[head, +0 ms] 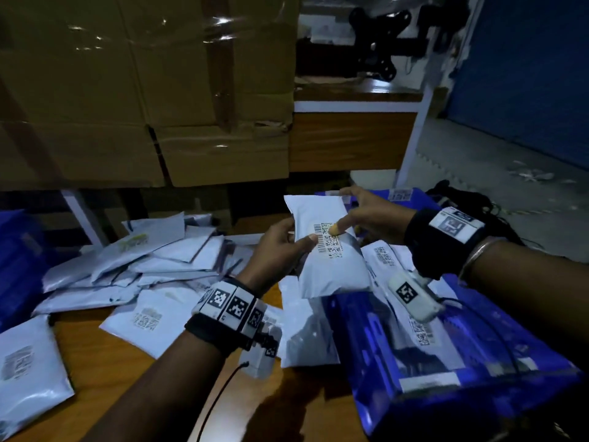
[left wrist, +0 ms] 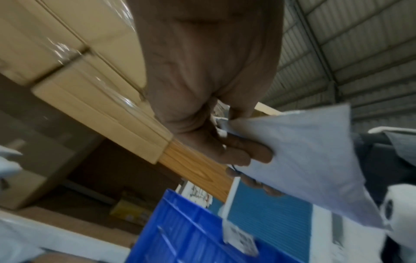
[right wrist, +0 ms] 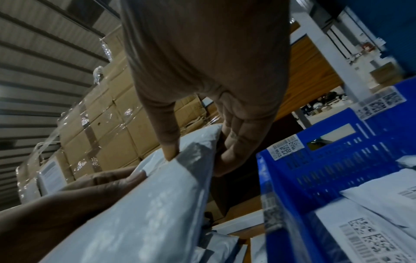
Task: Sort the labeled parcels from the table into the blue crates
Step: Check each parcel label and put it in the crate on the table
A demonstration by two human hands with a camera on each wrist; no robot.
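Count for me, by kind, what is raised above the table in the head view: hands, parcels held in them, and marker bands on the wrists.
Hands: 2 (left hand, right hand)
Parcels held: 1 (white parcel, gripped by both hands)
Marker bands: 2 (left band, right band)
Total: 5

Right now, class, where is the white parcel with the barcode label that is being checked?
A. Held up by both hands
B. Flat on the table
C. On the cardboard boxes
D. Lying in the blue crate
A: the left hand grips the parcel at its edge and the right hand pinches its top, above the table.
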